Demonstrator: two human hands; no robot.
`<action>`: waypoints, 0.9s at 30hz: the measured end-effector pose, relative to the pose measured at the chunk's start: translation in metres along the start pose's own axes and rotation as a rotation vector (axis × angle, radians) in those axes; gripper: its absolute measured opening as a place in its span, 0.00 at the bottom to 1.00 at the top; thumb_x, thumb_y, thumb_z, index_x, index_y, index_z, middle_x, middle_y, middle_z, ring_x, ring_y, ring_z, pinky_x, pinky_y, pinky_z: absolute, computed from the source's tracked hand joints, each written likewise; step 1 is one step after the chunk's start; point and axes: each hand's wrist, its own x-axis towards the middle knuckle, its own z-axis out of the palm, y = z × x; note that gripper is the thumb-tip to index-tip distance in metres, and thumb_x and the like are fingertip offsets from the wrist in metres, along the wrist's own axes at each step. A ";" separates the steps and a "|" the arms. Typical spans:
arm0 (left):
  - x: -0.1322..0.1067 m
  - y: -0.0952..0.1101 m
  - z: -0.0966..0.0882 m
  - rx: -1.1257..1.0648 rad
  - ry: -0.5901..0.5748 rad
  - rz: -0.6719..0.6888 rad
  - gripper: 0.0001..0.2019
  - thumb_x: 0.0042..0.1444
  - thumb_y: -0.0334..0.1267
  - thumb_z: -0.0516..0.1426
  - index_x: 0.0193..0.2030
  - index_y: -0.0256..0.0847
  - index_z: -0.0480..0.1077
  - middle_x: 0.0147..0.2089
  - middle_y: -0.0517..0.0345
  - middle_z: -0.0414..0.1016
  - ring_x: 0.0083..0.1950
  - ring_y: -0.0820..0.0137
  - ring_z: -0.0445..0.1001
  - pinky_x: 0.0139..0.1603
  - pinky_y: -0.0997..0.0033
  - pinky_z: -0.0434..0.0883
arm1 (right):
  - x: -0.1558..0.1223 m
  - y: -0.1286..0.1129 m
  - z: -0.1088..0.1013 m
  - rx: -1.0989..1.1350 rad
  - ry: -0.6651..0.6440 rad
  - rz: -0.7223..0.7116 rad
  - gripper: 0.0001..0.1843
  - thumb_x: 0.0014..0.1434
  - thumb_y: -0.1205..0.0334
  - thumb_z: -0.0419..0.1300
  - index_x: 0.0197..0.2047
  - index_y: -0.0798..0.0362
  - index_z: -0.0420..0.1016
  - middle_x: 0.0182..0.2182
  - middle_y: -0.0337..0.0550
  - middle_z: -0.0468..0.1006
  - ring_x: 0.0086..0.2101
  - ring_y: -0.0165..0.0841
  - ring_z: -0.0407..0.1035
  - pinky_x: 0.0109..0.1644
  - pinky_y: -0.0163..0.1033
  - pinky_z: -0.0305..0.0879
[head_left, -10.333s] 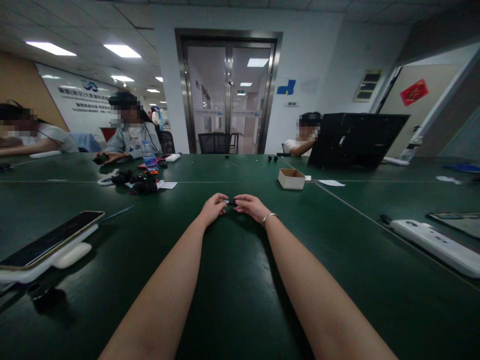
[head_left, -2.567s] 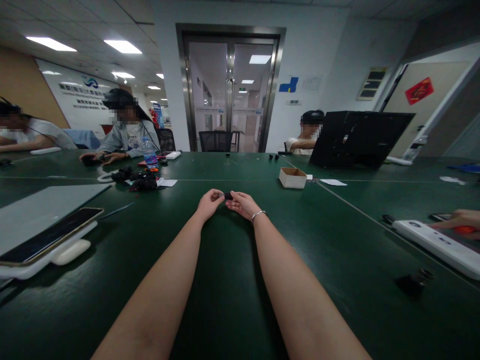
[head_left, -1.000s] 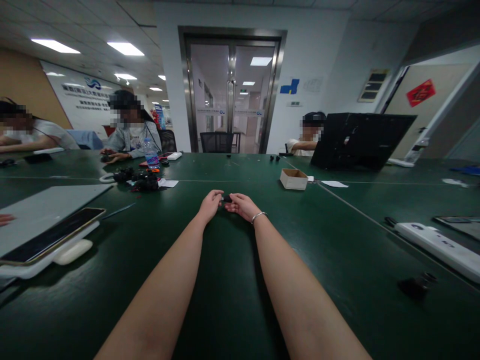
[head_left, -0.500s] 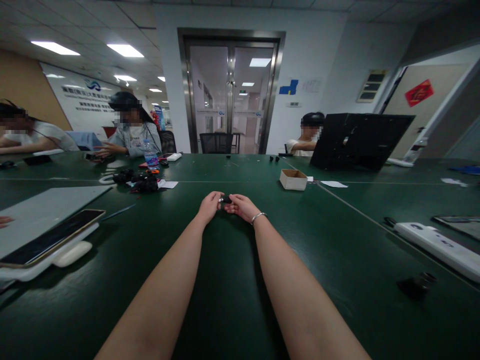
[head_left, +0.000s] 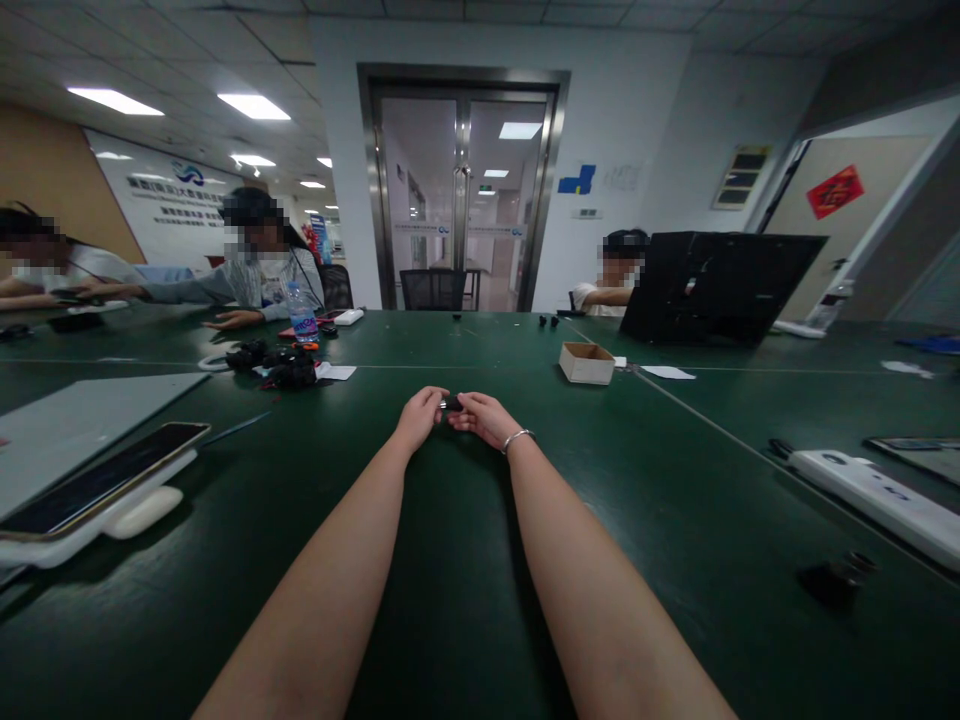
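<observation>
Both my arms reach forward over a dark green table point(head_left: 465, 560). Between the fingertips of my left hand point(head_left: 420, 416) and my right hand point(head_left: 484, 418) is a small black piece with a shiny metal end point(head_left: 452, 404). The left fingers pinch its metal end, while the right fingers close on the black end. Fingers cover much of it, so its exact kind cannot be made out. A silver bracelet point(head_left: 517, 438) circles my right wrist.
A small open box point(head_left: 586, 364) stands ahead on the right. Leftward lie black parts point(head_left: 281, 362), a water bottle point(head_left: 302, 318) and a phone point(head_left: 105, 480) on a white stand. A white power strip point(head_left: 877, 490) and a dark metal-ended part point(head_left: 840, 580) are at right. Co-workers sit across the table.
My hands stay nearly in place, still gripping the small piece. The co-worker at far left-centre has stretched an arm toward the left. The view has tilted slightly upward.
</observation>
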 end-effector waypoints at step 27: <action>0.001 -0.001 0.000 -0.008 -0.029 0.015 0.15 0.53 0.44 0.49 0.39 0.36 0.69 0.19 0.63 0.63 0.19 0.77 0.59 0.20 0.78 0.57 | 0.001 0.000 0.001 0.030 0.027 -0.002 0.04 0.58 0.66 0.58 0.36 0.57 0.66 0.22 0.43 0.74 0.24 0.31 0.74 0.30 0.34 0.72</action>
